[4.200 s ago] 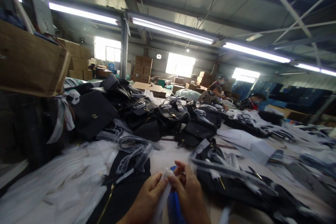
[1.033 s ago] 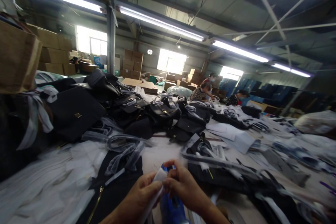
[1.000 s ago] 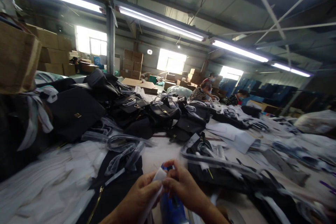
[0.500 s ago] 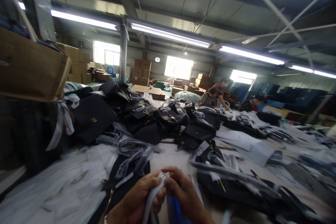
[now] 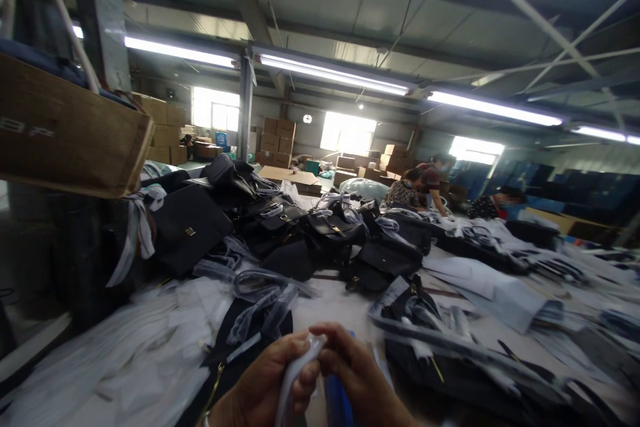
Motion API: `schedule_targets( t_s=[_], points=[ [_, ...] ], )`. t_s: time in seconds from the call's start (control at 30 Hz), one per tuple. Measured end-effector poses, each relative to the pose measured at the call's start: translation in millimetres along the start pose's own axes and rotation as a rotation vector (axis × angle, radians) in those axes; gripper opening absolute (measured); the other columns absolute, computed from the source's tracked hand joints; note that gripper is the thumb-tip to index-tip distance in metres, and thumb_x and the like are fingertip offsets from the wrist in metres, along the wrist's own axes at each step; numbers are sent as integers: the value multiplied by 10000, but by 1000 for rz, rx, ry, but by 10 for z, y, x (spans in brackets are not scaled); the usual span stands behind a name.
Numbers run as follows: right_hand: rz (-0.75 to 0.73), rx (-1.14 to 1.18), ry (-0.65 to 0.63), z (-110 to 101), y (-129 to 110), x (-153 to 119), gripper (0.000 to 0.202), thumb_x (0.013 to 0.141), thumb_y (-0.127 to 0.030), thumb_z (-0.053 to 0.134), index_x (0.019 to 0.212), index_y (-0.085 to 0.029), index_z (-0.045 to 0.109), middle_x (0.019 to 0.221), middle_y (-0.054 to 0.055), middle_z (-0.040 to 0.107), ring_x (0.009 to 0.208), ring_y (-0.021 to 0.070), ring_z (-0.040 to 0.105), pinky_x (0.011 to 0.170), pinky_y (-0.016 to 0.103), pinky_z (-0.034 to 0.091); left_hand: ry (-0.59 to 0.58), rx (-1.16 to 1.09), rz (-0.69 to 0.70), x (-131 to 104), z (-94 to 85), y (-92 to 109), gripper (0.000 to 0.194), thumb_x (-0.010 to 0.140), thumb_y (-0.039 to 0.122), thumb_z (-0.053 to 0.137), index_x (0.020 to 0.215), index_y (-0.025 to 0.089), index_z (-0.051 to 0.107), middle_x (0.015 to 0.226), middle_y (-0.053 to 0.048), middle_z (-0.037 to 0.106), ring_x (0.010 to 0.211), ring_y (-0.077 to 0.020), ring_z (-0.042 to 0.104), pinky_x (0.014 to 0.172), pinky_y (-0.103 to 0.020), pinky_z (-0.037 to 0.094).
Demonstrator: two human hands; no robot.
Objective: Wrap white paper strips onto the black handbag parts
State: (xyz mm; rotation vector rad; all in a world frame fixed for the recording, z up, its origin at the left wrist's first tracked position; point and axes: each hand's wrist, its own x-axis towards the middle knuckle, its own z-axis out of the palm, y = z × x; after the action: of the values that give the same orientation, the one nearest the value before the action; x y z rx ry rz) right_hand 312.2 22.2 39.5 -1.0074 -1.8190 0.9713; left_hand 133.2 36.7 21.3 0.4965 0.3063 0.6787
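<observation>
My left hand (image 5: pixel 260 387) and my right hand (image 5: pixel 355 377) meet at the bottom centre of the head view. Both pinch a thin white strip (image 5: pixel 297 373) that runs down between them. A blue object (image 5: pixel 336 400) sits right behind the strip, under my right hand; whether that hand holds it is unclear. A black bag with a gold zipper (image 5: pixel 235 340) lies flat just left of my hands.
A heap of black handbags (image 5: pixel 310 233) wrapped in clear film fills the table's middle. White wrapping sheets (image 5: pixel 125 353) spread on the left. A cardboard box (image 5: pixel 65 133) stands high at left. More wrapped bags (image 5: pixel 450 353) lie at right. Other people (image 5: pixel 415 188) work at the far end.
The view has swung slightly left and down. My hands stay together on the white strip and have sunk a little lower in the picture; the blue object is more hidden.
</observation>
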Motion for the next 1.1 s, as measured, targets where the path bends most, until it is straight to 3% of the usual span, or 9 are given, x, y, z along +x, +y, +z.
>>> schedule_targets(
  t_s=[0.23,0.4,0.6,0.7,0.77,0.8,0.93,1.0,1.1],
  points=[
    [-189,-174,152,106,125,15,237,941,-241,449,1121,-263,601,862,-4,673,736,125,631,676,196,489,-151,-162,-81,10,-15,21,219,875,290,561,949,87,598,584,33,478,411,-52,398,412,-173,305],
    [-456,-344,234,173,186,79,215,959,-175,427,1123,-259,537,853,1,671,708,120,630,622,192,489,-218,-123,-146,-45,63,87,337,853,358,581,626,111,546,439,61,342,346,-48,301,378,-164,230],
    [-840,-1042,68,-76,45,201,272,933,-115,448,1195,-174,486,754,29,647,630,158,555,581,280,441,-171,-137,-189,-53,11,115,224,806,323,644,773,118,561,539,65,381,362,-47,287,370,-177,204],
    [-920,-1218,-71,-228,-23,244,266,933,-129,432,1184,-156,515,712,33,624,594,166,532,536,292,413,-150,-141,-168,-26,-18,72,228,813,343,624,821,122,567,559,60,398,378,-50,321,384,-183,248],
    [-824,-1144,-90,-289,-7,240,270,947,-137,412,1194,-178,513,775,46,643,659,172,577,587,292,448,-139,-110,-124,-23,14,38,214,832,338,602,911,142,577,590,42,443,405,-59,368,400,-182,268],
    [-705,-1038,-32,-308,19,224,278,959,-155,402,1220,-193,491,816,47,650,691,167,597,620,288,466,-142,-74,-97,-27,45,22,219,846,331,587,975,155,577,606,32,466,420,-64,387,407,-178,270],
    [2,-283,279,-328,125,90,346,992,-375,365,1283,-191,395,864,32,627,581,125,574,568,264,489,-127,86,20,-55,179,-32,367,884,319,553,1220,184,496,644,9,512,453,-66,407,421,-157,266],
    [208,16,227,-300,105,26,409,962,-494,388,1193,-167,471,833,32,615,560,122,557,542,266,482,-85,144,53,-49,202,-64,473,885,354,560,1306,197,412,657,8,530,442,-67,408,420,-158,287],
    [294,168,31,-197,-40,-14,439,900,-553,504,1060,-150,572,747,10,589,618,130,571,582,257,472,-32,252,88,-1,165,-136,688,876,370,578,1426,204,198,653,-1,570,422,-88,438,415,-172,328]
  ],
)
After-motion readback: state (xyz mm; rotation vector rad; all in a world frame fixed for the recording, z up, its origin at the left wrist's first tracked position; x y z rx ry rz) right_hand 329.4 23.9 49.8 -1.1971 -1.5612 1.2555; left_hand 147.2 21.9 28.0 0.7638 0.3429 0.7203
